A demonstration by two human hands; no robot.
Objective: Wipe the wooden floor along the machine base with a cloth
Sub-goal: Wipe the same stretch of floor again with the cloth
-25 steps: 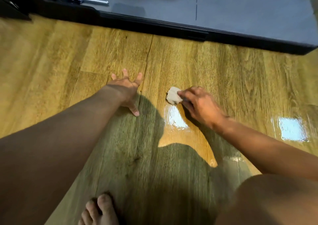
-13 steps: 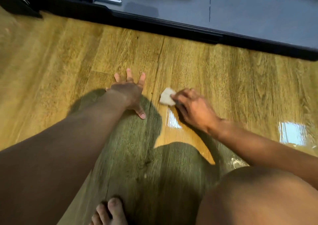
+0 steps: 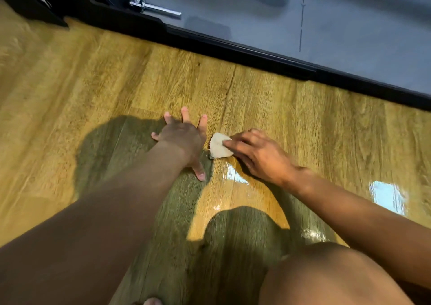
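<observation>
Cloth (image 3: pixel 218 147), tip toward machine base (image 3: pixel 256 56), pinched in right fingers (image 3: pixel 234 143); left fingers (image 3: pixel 185 116) splayed flat.

Bright, hard shadows, floor (image 3: pixel 303 122) glare, blurred edges

The cloth (image 3: pixel 219 145) held by the right hand (image 3: pixel 258 157) lies on the wooden floor (image 3: pixel 314 122), with the left hand (image 3: pixel 184 139) flat just left of that grip and the machine base (image 3: pixel 245 50) well beyond it.

Wooden floor (image 3: pixel 303 122), possibly wet, pale cloth (image 3: pixel 218 147)
</observation>
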